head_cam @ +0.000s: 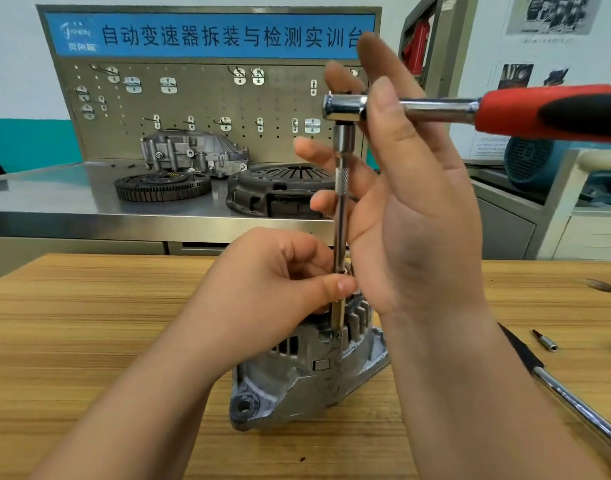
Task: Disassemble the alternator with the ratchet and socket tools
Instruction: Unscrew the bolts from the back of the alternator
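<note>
A grey alternator (297, 372) stands on the wooden table (89, 341). A long chrome extension bar (339, 244) rises upright from a bolt on the alternator's top. On the bar sits the head of a ratchet (345, 107), whose red and black handle (553, 112) points right. My left hand (280, 292) pinches the lower part of the bar between thumb and fingers. My right hand (411, 188) is raised beside the bar with fingers spread; its fingertips rest against the ratchet's neck just behind the head.
A second chrome ratchet (581, 414) and a small bit (544, 339) lie on the table at the right. Behind stands a steel bench with a clutch plate (280, 192), a flywheel (162, 187), a housing (193, 152) and a pegboard (200, 109).
</note>
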`<state>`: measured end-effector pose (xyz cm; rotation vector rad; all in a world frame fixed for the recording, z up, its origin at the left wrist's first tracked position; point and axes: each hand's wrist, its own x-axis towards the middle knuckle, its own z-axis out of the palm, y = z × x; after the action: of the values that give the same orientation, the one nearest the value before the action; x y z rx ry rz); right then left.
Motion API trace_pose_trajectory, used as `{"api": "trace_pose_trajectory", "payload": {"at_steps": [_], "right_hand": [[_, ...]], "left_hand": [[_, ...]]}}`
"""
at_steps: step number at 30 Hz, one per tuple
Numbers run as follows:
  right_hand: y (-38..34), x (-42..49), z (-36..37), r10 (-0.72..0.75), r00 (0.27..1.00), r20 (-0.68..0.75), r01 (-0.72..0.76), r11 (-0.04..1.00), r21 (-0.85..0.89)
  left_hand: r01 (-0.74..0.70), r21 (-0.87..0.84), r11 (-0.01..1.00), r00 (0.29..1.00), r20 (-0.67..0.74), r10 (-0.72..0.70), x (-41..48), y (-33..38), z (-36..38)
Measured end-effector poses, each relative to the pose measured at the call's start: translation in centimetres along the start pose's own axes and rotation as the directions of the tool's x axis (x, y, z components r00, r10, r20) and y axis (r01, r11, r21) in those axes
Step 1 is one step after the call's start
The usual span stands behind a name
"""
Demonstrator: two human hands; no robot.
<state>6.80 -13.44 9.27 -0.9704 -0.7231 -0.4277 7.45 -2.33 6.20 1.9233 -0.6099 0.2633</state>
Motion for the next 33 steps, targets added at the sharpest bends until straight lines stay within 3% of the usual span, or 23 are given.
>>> {"api": "trace_pose_trajectory", "payload": {"at_steps": [8, 12, 15, 21, 23, 29, 33], "right_hand": [[-0.06, 0.4, -0.67, 0.224, 0.975, 0.0, -0.222, 0.964, 0.146], [-0.08, 0.23, -0.4, 0.1, 0.995, -0.029, -0.098, 0.994, 0.055], [-0.26, 0.17, -0.24, 0.031, 0.999, -0.012, -0.03, 0.999, 0.037], [-0.48, 0.21, -0.43, 0.203, 0.979, 0.003, -0.202, 0.974, 0.101], [-0.38, 0.32, -0.46, 0.233, 0.972, 0.01, -0.233, 0.967, 0.099], [-0.08, -0.1, 0.08, 0.066, 0.998, -0.021, -0.064, 0.997, 0.052], [-0.03, -0.12, 0.14, 0.043, 0.999, -0.028, -0.04, 0.996, 0.076]], "left_hand": [[-0.055, 0.058, 0.997, 0.991, 0.126, 0.048, -0.14, -0.08, -0.28], [-0.017, 0.05, 0.999, 1.0, -0.007, 0.017, -0.1, -0.2, 0.04], [-0.015, 0.059, 0.998, 1.0, -0.019, 0.016, -0.19, -0.22, 0.07], [-0.084, 0.081, 0.993, 0.99, 0.122, 0.074, -0.3, 0.12, -0.34], [-0.074, 0.083, 0.994, 0.992, 0.11, 0.065, -0.3, 0.18, -0.25], [-0.038, 0.065, 0.997, 0.999, -0.016, 0.039, -0.21, 0.13, 0.19], [-0.045, 0.081, 0.996, 0.999, 0.007, 0.044, -0.13, 0.36, 0.05]]}}
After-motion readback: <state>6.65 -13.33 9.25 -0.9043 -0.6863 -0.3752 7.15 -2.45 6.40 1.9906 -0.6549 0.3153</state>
